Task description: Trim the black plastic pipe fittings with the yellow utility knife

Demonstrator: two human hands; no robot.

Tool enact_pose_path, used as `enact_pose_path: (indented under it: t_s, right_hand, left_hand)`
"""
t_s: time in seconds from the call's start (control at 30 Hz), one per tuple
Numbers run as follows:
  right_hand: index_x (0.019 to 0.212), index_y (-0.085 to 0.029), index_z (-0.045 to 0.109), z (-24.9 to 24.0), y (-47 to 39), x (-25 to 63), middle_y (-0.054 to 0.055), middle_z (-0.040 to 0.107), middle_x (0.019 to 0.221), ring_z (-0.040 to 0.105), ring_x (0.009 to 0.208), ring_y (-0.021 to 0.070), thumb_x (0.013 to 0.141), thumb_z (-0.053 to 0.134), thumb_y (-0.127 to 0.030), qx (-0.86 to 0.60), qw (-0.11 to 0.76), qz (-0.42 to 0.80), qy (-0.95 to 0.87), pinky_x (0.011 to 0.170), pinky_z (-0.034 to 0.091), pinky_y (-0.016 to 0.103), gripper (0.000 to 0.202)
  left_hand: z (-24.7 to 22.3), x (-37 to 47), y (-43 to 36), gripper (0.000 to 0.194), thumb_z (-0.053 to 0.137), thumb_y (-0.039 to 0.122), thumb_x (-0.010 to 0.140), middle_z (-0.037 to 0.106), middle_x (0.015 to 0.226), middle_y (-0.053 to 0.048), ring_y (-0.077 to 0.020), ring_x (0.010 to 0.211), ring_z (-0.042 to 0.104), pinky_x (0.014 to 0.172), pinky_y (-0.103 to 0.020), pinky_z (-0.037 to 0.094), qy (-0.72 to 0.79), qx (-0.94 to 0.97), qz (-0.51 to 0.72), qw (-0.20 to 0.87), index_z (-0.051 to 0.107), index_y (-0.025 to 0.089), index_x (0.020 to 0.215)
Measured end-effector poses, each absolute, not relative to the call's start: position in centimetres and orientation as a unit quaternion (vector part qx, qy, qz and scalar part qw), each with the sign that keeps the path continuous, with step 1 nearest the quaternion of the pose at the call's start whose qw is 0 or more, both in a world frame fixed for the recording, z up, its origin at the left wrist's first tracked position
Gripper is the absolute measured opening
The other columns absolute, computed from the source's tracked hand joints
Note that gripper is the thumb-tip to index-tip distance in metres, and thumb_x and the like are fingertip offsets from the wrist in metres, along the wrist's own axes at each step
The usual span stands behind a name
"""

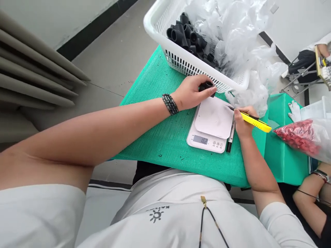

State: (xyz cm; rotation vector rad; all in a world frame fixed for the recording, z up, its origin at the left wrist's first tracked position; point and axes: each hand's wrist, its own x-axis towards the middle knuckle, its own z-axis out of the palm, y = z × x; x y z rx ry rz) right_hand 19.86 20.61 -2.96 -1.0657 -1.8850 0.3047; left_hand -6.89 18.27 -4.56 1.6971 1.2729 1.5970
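Note:
My left hand (pixel 192 91) is closed around a black pipe fitting (pixel 209 84), just above the far edge of the kitchen scale and close to the basket. In my right hand (pixel 244 122) is a yellow utility knife (pixel 254 121), its blade pointing left over the scale's right side. The white digital scale (pixel 213 120) lies on a green mesh-covered table, its display (pixel 201 139) reading about 16.2. Along its right edge lies a marker pen (pixel 231 136) with a black cap. Part of the fitting is hidden by my fingers.
A white plastic basket (pixel 178 51) holds many black fittings (pixel 184 32) and crumpled clear plastic bags (pixel 232 31). To the right are a bag of red pieces (pixel 302 136), a white glove (pixel 294 111) and another person's arm (pixel 310 196). Black crumbs dot the green mesh (pixel 160 137).

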Motion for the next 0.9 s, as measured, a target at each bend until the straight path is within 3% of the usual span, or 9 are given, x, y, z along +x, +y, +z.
enact_pose_path:
  t_s: [0.27, 0.37, 0.5, 0.67, 0.8, 0.9]
  right_hand:
    - [0.077, -0.023, 0.071, -2.4, 20.2, 19.4, 0.000, 0.071, 0.069, 0.066, 0.061, 0.0197, 0.085, 0.078, -0.063, -0.410, 0.454, 0.158, -0.775, 0.060, 0.056, 0.037, 0.042]
    - [0.085, -0.021, 0.075, -2.1, 20.1, 19.4, 0.002, 0.075, 0.078, 0.070, 0.067, 0.0202, 0.082, 0.084, -0.058, -0.425, 0.465, 0.142, -0.763, 0.065, 0.059, 0.038, 0.039]
    - [0.079, -0.022, 0.072, -2.2, 20.6, 19.5, 0.001, 0.070, 0.067, 0.066, 0.058, 0.0202, 0.081, 0.081, -0.067, -0.411, 0.437, 0.194, -0.777, 0.055, 0.056, 0.037, 0.046]
    - [0.093, -0.027, 0.074, -1.4, 19.7, 19.8, 0.005, 0.074, 0.084, 0.070, 0.067, 0.0238, 0.077, 0.089, -0.060, -0.424, 0.516, 0.137, -0.731, 0.063, 0.061, 0.042, 0.040]
    - [0.101, -0.023, 0.073, -0.2, 17.7, 20.2, -0.003, 0.072, 0.081, 0.060, 0.051, 0.0135, 0.071, 0.096, -0.046, -0.441, 0.567, 0.244, -0.651, 0.052, 0.052, 0.031, 0.044]
    - [0.100, -0.023, 0.071, 0.4, 16.4, 20.3, -0.009, 0.061, 0.061, 0.053, 0.043, 0.0100, 0.069, 0.096, -0.040, -0.399, 0.596, 0.383, -0.581, 0.042, 0.041, 0.022, 0.043]
  left_hand:
    - [-3.6, -6.8, 17.8, 0.028, 0.069, 0.044, 0.094, 0.078, 0.086, -0.006, -0.0212, 0.082, 0.071, 0.075, -0.032, 0.053, 0.458, 0.629, 0.573, 0.258, 0.075, 0.017, 0.094]
    - [-3.3, -7.0, 17.6, 0.030, 0.067, 0.044, 0.095, 0.078, 0.089, -0.007, -0.0205, 0.084, 0.070, 0.076, -0.031, 0.052, 0.470, 0.625, 0.565, 0.263, 0.075, 0.015, 0.097]
    - [-3.4, -7.3, 17.8, 0.032, 0.066, 0.046, 0.096, 0.078, 0.092, -0.009, -0.0206, 0.085, 0.069, 0.076, -0.031, 0.051, 0.478, 0.618, 0.568, 0.258, 0.075, 0.015, 0.097]
    - [-3.8, -7.2, 18.0, 0.029, 0.069, 0.044, 0.095, 0.078, 0.092, -0.008, -0.0202, 0.082, 0.069, 0.075, -0.032, 0.053, 0.471, 0.614, 0.575, 0.265, 0.074, 0.016, 0.099]
    - [-3.3, -6.9, 16.9, 0.022, 0.078, 0.034, 0.088, 0.078, 0.097, -0.007, -0.0194, 0.087, 0.070, 0.081, -0.032, 0.056, 0.440, 0.651, 0.567, 0.248, 0.072, 0.016, 0.100]
    - [-2.7, -6.7, 15.7, 0.023, 0.081, 0.034, 0.088, 0.078, 0.096, -0.006, -0.0186, 0.085, 0.070, 0.081, -0.032, 0.055, 0.421, 0.692, 0.548, 0.207, 0.072, 0.017, 0.101]
